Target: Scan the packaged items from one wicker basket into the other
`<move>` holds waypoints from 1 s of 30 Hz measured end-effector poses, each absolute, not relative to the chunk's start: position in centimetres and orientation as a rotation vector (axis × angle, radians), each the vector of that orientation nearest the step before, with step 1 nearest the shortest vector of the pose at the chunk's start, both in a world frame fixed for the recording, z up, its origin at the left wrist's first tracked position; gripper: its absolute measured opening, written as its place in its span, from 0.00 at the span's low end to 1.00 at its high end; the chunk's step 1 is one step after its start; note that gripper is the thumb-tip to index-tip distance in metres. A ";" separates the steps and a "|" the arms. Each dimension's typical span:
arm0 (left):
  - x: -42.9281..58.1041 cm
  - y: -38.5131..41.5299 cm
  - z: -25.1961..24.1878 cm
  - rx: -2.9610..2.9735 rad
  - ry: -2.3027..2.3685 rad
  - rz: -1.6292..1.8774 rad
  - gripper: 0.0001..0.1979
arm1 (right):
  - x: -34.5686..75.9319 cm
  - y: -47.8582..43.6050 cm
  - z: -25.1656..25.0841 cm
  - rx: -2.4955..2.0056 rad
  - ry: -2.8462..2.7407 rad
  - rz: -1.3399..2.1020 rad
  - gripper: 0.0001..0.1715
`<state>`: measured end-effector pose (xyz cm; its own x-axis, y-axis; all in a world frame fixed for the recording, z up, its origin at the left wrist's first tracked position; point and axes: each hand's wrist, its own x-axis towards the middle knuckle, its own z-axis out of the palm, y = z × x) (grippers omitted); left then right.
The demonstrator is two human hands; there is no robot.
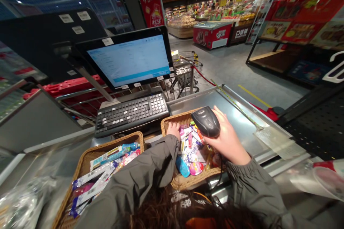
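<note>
Hair (pixel 153 211) right up front! Beyond it, one scanner (pixel 206 121), held in the right hand's (pixel 228 139) grip over the right basket (pixel 185 184). Left hand (pixel 173 129) sits at that basket's far-left corner, grip unclear. Two baskets, left basket (pixel 113 145) included, hold packs (pixel 193 150), too jumbled to count; work looks underway, done and left unreadable.

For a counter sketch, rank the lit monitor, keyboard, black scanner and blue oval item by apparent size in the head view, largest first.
1. Lit monitor
2. Keyboard
3. Black scanner
4. Blue oval item
</note>
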<state>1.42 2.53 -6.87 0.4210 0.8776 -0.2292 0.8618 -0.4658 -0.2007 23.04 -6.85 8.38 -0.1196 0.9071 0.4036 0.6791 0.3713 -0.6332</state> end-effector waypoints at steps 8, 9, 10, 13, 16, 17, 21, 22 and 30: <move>0.6 1.9 -6.5 -2.683 -1.589 0.497 0.23 | 22.7 -6.8 8.6 -1.346 -1.891 0.373 0.32; 0.6 1.9 -6.5 -2.690 -1.594 0.511 0.23 | 22.6 -6.8 8.7 -1.346 -1.890 0.369 0.31; 0.5 2.0 -6.4 -2.698 -1.594 0.529 0.23 | 22.6 -6.8 8.7 -1.347 -1.890 0.366 0.31; 0.4 2.0 -5.9 -2.732 -1.565 0.585 0.23 | 22.7 -6.7 8.5 -1.345 -1.889 0.364 0.32; 0.7 2.1 -4.9 -2.818 -1.475 0.610 0.27 | 22.8 -6.7 8.3 -1.345 -1.878 0.357 0.34; 1.0 2.2 -4.5 -2.850 -1.449 0.603 0.27 | 22.9 -6.7 8.3 -1.346 -1.875 0.357 0.35; 2.9 2.5 -3.3 -2.904 -1.421 0.537 0.24 | 22.9 -6.9 8.4 -1.347 -1.874 0.363 0.35; 3.3 2.5 -3.1 -2.905 -1.404 0.519 0.23 | 22.9 -7.0 8.5 -1.347 -1.872 0.361 0.35; 4.8 2.9 -4.2 -3.071 -0.979 0.302 0.14 | 23.3 -7.8 8.8 -1.366 -1.848 0.371 0.36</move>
<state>4.82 2.94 -4.20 0.8000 0.5637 -0.2057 0.5815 -0.8128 0.0340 23.35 -7.79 8.83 -0.1062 0.9015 0.4194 0.6700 0.3766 -0.6397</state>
